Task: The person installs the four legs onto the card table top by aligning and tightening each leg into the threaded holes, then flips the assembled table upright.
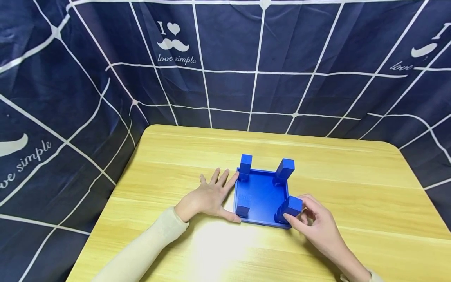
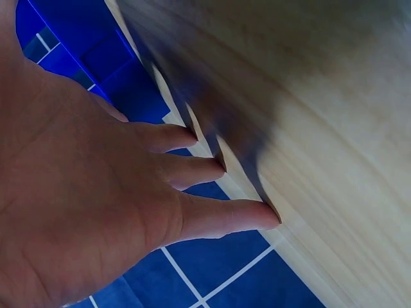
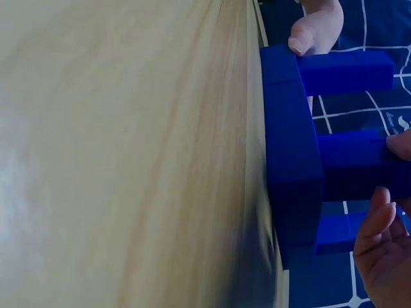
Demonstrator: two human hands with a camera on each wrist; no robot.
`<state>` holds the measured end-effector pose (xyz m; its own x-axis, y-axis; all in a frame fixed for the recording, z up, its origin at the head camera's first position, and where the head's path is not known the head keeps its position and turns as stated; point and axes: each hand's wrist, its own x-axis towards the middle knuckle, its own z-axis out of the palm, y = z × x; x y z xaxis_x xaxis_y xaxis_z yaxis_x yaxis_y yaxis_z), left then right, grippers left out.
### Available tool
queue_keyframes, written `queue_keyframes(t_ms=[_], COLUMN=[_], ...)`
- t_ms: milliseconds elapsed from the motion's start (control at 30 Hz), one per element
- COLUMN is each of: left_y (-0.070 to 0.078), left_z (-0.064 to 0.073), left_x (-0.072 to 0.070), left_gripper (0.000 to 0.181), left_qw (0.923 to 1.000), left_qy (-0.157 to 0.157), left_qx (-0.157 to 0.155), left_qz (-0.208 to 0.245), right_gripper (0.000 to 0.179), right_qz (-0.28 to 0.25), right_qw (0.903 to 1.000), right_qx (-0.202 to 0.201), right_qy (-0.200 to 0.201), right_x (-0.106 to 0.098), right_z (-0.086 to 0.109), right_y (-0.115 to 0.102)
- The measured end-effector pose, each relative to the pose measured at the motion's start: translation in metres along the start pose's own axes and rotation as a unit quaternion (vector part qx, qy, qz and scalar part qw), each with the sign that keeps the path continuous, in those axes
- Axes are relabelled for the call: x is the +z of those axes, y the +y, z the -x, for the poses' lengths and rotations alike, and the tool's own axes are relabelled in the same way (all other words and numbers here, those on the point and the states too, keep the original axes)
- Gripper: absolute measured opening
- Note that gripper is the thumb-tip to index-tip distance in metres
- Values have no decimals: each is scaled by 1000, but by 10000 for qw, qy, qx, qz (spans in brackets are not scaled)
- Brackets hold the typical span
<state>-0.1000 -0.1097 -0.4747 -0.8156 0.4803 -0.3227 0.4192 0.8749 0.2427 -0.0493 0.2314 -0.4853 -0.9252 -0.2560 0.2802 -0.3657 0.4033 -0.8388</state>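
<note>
On the table lies a square blue base (image 1: 262, 192) with a raised rim and blue block-like legs standing at its corners. My right hand (image 1: 318, 219) pinches the near right leg (image 1: 294, 204) between thumb and fingers; that leg leans slightly in the head view. In the right wrist view the same leg (image 3: 356, 160) meets the base (image 3: 289, 154) at its corner. My left hand (image 1: 211, 196) lies with fingers spread against the base's left side, thumb at the near left corner and index finger at the far left. The left wrist view shows its fingertips (image 2: 273, 215) on the tabletop.
The wood-patterned table (image 1: 183, 152) has rounded far corners. Behind it and along its left hangs a dark blue cloth (image 1: 229, 90) with white lines and lettering. Two other legs, far left (image 1: 246, 162) and far right (image 1: 286, 168), rise from the base; a shorter-looking one (image 1: 243, 206) stands near left.
</note>
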Motion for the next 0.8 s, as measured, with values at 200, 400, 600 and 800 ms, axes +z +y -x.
queue_keyframes(t_ms=[200, 400, 600, 800], left_y=[-1, -1, -2, -3], left_z=[1, 0, 1, 1], left_x=[0, 1, 1, 1], left_gripper=[143, 143, 144, 143], left_qw=[10000, 10000, 10000, 10000], left_qy=[9, 13, 22, 33], left_qx=[-9, 26, 27, 58], left_qz=[45, 41, 11, 2], right_gripper=[43, 43, 31, 33], right_qz=[148, 436, 599, 685], right_qw=[9998, 9987, 9970, 9974], right_qx=[-91, 231, 483, 219], right_qy=[-21, -124, -95, -4], right_x=[2, 5, 5, 4], right_z=[-2, -1, 3, 2], right_y=[-1, -6, -10, -8])
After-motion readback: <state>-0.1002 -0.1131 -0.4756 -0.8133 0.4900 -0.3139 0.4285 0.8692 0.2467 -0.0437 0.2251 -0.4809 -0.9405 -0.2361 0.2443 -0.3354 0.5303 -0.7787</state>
